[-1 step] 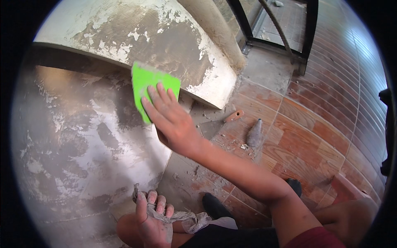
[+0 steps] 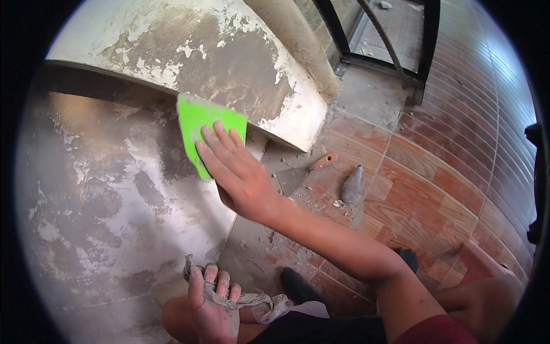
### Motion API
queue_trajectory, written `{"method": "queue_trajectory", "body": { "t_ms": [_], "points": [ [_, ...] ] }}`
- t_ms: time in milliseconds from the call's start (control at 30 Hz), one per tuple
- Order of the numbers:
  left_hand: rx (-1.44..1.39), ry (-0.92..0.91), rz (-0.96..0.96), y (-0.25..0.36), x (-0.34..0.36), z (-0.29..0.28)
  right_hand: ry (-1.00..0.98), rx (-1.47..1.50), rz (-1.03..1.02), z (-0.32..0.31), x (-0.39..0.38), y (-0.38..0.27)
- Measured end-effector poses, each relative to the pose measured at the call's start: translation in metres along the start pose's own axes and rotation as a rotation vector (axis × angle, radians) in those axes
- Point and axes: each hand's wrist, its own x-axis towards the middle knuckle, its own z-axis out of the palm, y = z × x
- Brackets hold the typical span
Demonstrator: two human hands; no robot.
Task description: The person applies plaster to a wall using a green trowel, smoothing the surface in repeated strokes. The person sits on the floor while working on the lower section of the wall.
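Observation:
My right hand is closed on a bright green plastic putty spreader, fingers laid along its face. The spreader rests at the underside edge of a patchy white and grey plastered ledge, in front of the wall below it. That wall is smeared with white and grey filler. Low in the picture, my left hand is curled palm up around a crumpled, grey-smeared plastic bag. Grey residue coats its fingers.
A putty knife with an orange handle lies on the dusty tiled floor. Beside it is a grey tapered bottle-like object. Crumbs of plaster are scattered around. A black metal frame stands beyond; a pinkish stool-like object is at right.
My right hand and the green spreader have slid slightly down and to the left along the ledge. My left hand stays where it was.

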Motion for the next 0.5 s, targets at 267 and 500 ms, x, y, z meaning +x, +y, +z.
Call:
{"method": "queue_trajectory", "body": {
  "t_ms": [267,500],
  "points": [
    [0.005,0.001,0.008,0.000,0.002,-0.001,0.307,-0.095,0.206,-0.040,0.006,0.031],
    [-0.009,-0.010,0.000,0.000,0.002,-0.003,0.218,-0.130,0.175,-0.011,0.010,0.083]
  ]
}}
